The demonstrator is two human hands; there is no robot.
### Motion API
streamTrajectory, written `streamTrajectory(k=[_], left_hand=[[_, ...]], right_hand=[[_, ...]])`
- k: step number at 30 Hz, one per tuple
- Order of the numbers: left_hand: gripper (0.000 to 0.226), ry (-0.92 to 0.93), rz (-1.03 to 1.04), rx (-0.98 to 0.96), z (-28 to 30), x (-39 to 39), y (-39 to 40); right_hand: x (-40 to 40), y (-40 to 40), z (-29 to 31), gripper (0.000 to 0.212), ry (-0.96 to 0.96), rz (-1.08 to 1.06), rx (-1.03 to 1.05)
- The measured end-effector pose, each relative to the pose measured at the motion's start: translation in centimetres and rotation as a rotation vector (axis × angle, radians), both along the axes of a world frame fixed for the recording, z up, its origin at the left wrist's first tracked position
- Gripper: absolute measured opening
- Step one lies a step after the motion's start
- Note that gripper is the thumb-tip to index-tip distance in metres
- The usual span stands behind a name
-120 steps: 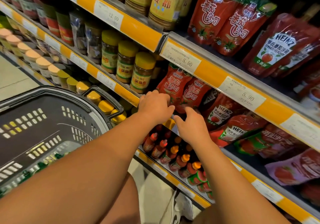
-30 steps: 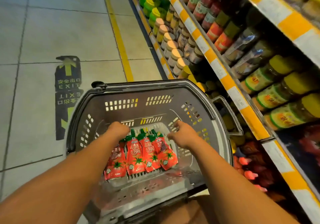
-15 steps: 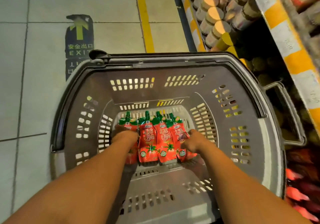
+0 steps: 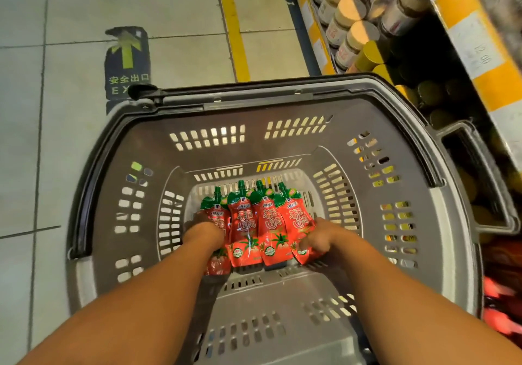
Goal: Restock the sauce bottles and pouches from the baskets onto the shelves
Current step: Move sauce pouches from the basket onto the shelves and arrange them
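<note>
Pouches (image 4: pixel 255 226) of red tomato sauce, four of them with green spouts pointing to 12 o'clock, lie side by side on the floor of the grey basket (image 4: pixel 282 127). Left hand (image 4: pixel 204 230) sits at the 9 o'clock edge of the row, on top of the leftmost pouch; its fingers are hidden beneath the wrist, so I cannot tell whether they grip it. Right hand (image 4: pixel 317 241) is at the 3 o'clock edge, fingers curled round the lower corner of the rightmost pouch. Shelves (image 4: pixel 463 34) with orange-and-white price strips run along the basket's 2 o'clock side, and jars (image 4: pixel 348 23) with pale lids stand on a lower tier. At 11 o'clock the tiled floor carries an exit sticker (image 4: pixel 127 62) with a green arrow.
</note>
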State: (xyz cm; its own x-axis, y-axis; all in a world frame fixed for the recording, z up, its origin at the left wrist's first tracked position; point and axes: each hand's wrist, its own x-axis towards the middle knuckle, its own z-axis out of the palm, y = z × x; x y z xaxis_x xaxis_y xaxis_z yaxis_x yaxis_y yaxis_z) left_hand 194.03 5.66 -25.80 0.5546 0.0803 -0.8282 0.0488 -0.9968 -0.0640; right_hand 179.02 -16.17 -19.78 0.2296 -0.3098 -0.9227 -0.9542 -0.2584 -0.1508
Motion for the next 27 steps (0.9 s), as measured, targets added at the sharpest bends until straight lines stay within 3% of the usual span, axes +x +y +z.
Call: streamTrajectory(k=[3, 14, 16, 19, 27], left_hand=[[0.043, 0.062, -0.076, 0.009, -0.4, -0.1, 0.0], [0.078, 0.129, -0.216, 0.104, -2.6, 0.0, -0.8], [0.065, 0.187, -0.299, 0.132, -2.9, 0.1, -0.8], [0.052, 0.219, -0.345, 0.143, -3.2, 0.2, -0.9], [0.048, 0.124, -0.266, 0.054, -3.7, -0.1, -0.6]], right_hand=[[-0.1, -0.1, -0.2, 0.045, 0.020, 0.035, 0.004], [-0.3, -0.5, -0.9, 0.074, 0.051, -0.146, 0.024], [-0.3, -0.4, -1.2, 0.066, 0.037, -0.182, 0.006], [0.1, -0.2, -1.4, 0.033, -0.006, -0.211, -0.041], [0.7, 0.1, -0.9, 0.030, -0.069, -0.216, 0.027]])
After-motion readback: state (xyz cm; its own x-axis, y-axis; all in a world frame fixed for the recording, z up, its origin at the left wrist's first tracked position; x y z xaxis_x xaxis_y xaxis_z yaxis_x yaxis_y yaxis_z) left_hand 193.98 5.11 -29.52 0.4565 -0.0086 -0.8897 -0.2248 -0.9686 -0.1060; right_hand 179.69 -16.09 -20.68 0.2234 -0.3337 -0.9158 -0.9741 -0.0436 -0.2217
